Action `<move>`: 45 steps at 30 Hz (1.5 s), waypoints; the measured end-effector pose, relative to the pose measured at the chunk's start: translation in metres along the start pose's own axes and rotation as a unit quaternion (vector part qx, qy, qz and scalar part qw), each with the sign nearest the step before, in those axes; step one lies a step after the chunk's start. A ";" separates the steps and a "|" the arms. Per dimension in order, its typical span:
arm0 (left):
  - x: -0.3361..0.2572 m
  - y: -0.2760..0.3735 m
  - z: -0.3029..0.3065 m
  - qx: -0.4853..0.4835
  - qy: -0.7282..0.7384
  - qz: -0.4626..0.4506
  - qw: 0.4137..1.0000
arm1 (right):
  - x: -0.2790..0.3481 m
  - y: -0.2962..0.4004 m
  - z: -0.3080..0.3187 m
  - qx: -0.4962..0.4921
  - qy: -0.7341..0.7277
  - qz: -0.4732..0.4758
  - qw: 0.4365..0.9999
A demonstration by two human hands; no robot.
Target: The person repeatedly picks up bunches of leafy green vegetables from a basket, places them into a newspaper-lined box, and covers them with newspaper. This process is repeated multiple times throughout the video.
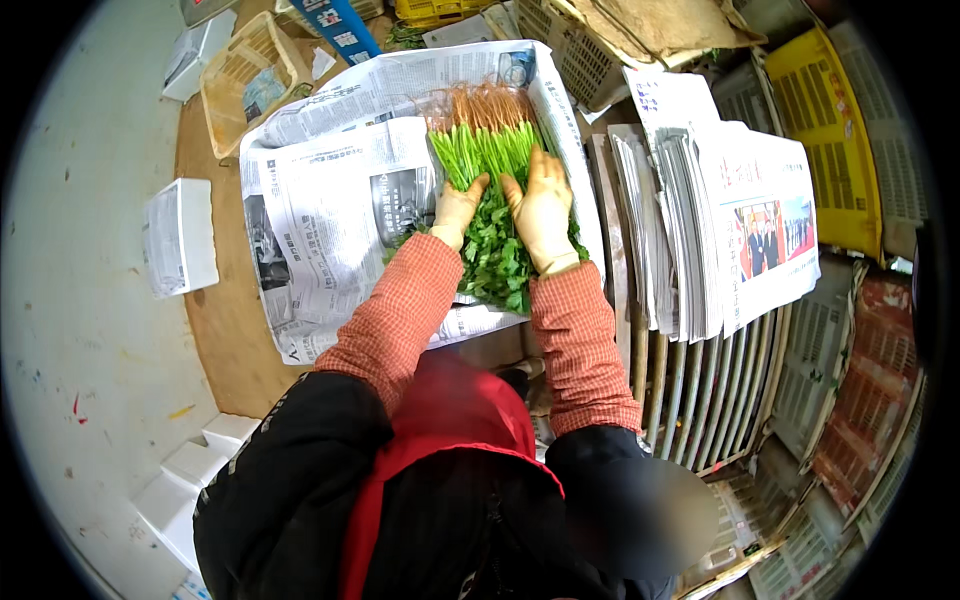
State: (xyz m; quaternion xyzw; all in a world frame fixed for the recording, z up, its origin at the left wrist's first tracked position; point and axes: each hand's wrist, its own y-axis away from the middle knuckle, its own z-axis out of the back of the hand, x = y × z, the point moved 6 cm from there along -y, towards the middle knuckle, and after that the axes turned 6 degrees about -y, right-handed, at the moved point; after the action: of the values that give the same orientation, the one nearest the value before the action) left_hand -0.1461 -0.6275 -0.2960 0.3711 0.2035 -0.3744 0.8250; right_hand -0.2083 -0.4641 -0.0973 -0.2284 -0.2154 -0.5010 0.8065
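Both hands wear thin pale gloves and press on a wide bunch of leafy green herbs (pixel 495 251), whose brown roots point away from me. My left hand (pixel 459 206) lies on the left side of the stems, thumb towards the middle. My right hand (pixel 541 206) rests flat over the right side, its fingers on the stems. Neither hand is plainly closed around the bunch. The herbs lie at the right end of a shallow container lined with newspaper (pixel 330 232), whose sheets also cover its left part. More green leaves show beside my left wrist.
A stack of folded newspapers (pixel 686 240) lies on a slatted rack (pixel 705 397) at right. Plastic crates, including a yellow one (pixel 825 142), stand beyond. A cream basket (pixel 214 97) and a white foam box (pixel 196 236) are at left, near a pale wall (pixel 90 270).
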 end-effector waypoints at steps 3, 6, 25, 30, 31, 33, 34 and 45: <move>-0.055 0.043 0.026 -0.060 0.204 0.060 0.975 | -0.006 0.024 -0.020 0.101 0.080 -0.002 0.992; -0.034 0.033 0.011 -0.151 0.135 0.009 0.979 | -0.006 0.035 -0.038 0.090 0.132 0.013 0.987; -0.110 0.010 0.045 0.000 -0.203 -0.112 0.973 | -0.003 0.379 0.127 -0.132 -0.177 -0.304 0.927; -0.157 0.124 0.063 -0.172 -0.283 -0.192 0.924 | 0.018 0.579 0.193 -0.443 -0.097 -0.428 0.782; -0.169 0.163 0.056 -0.204 -0.288 -0.229 0.907 | 0.029 0.622 0.202 -0.499 -0.053 -0.449 0.739; -0.194 0.241 0.028 -0.207 -0.265 -0.349 0.875 | 0.046 0.712 0.196 -0.612 -0.068 -0.514 0.597; -0.203 0.275 0.002 -0.149 -0.240 -0.428 0.858 | 0.052 0.755 0.176 -0.681 -0.104 -0.515 0.510; -0.184 0.696 -0.285 0.253 -0.095 -0.830 0.488 | 0.085 1.005 -0.132 -0.436 -0.263 -0.842 0.179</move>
State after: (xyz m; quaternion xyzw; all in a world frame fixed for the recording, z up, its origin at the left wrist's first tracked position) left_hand 0.2554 -0.0148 -0.0464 0.1852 0.2342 -0.9542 0.0179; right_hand 0.7533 -0.2059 -0.3078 -0.3425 -0.2246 -0.8025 -0.4338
